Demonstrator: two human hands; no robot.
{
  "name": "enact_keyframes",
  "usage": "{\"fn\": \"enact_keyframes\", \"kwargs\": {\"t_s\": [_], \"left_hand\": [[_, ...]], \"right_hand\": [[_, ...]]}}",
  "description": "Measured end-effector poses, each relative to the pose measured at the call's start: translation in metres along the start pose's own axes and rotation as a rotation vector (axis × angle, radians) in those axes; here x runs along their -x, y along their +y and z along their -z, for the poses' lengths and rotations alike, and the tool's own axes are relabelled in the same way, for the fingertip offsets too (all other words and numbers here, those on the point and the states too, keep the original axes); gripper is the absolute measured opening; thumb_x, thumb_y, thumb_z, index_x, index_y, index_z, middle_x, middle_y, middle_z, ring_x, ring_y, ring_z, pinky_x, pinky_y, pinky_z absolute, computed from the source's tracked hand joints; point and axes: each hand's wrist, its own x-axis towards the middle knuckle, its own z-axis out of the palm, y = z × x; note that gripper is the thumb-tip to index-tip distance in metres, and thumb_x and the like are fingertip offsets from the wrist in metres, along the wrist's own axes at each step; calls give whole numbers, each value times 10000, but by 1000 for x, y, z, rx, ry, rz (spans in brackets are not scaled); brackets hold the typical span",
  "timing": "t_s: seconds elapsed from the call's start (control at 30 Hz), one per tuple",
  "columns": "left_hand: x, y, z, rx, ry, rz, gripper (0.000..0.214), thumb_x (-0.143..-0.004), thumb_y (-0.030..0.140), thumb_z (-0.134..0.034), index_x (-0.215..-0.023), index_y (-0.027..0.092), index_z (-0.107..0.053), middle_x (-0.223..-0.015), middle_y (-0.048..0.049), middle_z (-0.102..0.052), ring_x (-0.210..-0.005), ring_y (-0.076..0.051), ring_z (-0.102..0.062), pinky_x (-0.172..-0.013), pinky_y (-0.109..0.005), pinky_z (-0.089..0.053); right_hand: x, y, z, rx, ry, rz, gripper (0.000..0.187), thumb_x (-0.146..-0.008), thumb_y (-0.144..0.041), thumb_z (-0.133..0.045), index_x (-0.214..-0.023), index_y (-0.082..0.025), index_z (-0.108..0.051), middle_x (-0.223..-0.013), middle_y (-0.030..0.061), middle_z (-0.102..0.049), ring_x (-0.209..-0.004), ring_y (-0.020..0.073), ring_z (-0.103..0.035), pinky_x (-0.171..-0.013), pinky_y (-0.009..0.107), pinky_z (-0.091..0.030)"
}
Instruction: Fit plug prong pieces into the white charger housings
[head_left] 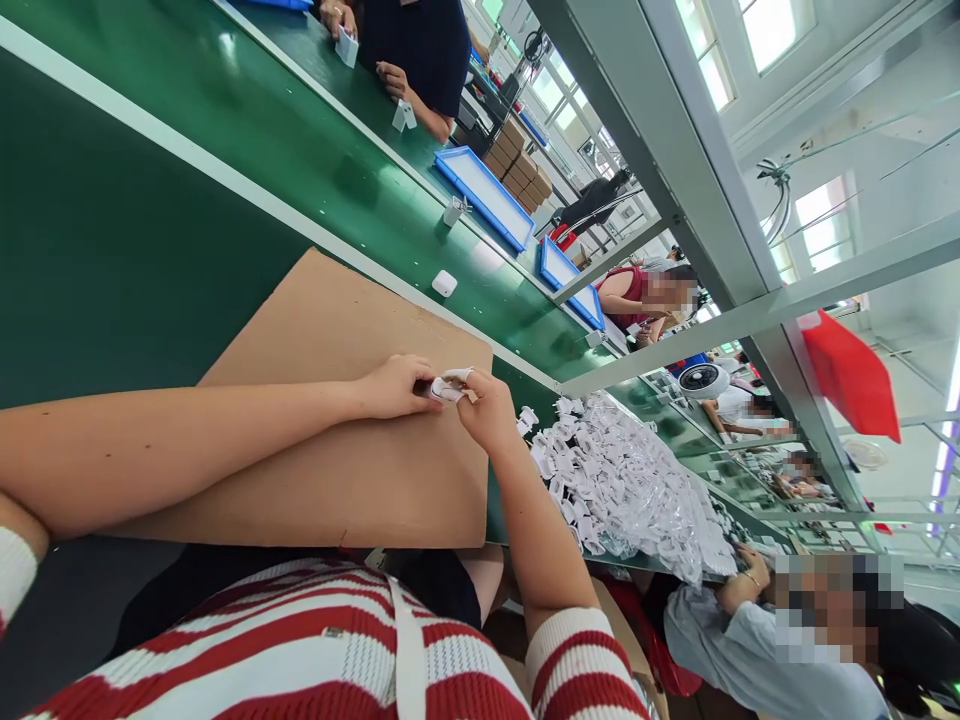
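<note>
Above a brown cardboard sheet [330, 330], both hands meet at a small white plastic piece [448, 388]. Fingers of my left hand [401, 385] pinch its left end. My right hand [487, 408] grips the other end, thumb and index finger curled around it. The fingers partly cover the piece, so its exact kind does not show. Just right of my right hand begins a big heap of white plastic parts [592, 460], some of it under clear plastic bags [652, 490].
Beyond the cardboard runs a green conveyor belt [360, 200] carrying a white rounded-square part [444, 284]. Blue-rimmed trays [487, 197] lie along its far side. Co-workers sit across and to the right, one person [750, 630] beside the heap. A metal frame [675, 170] crosses overhead.
</note>
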Motion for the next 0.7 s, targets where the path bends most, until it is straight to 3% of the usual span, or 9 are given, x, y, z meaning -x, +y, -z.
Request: {"fn": "enact_keyframes", "kwargs": {"t_s": [0.4,0.7], "left_hand": [[1,-4,-1,24,33,-81,303,-793,485,-694,-743,186,-693,-805,-42,-630,-782,-199,-556,-738,-301,-404],[1,-1,0,41,34,-34,319,-782,496,-700,-722,183,-692,-802,-43,-616,-782,-199,-557,-717,-304,-413]], "right_hand": [[-8,-24,8,316,-175,-18,304,-791,-76,-505,-973,-219,-702,-936,40,-707,-850,197,-631,-671,273,-397],[-19,-32,10,255,-141,-191,274,-753,-144,-588,-952,-257,-739,-951,10,-753,-849,192,-664,-671,270,-423]]}}
